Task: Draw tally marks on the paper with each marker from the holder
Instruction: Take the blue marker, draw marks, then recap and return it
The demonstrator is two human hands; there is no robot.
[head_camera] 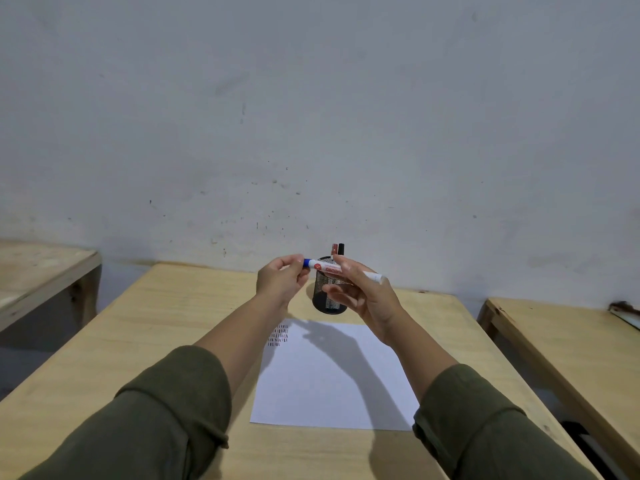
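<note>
Sleeves up front, both hands hold the blue marker [341,270] over the paper [332,379], left hand [282,282] pinching its cap, right hand [367,299] gripping the barrel; a hard yank could knock the holder [327,292] just behind.

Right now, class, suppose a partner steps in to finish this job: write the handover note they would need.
Left hand: fingers pinch the blue cap end of the blue marker.
Right hand: holds the same marker's white barrel, raised above the table. Whether the cap is on or coming off cannot be told.
Mesh holder: stands beyond the paper, with a red marker and a black marker in it.
Done: rows of dark tally marks at the paper's far left corner.
Left: tallies with the blue marker; none in blue or red show yet.
</note>
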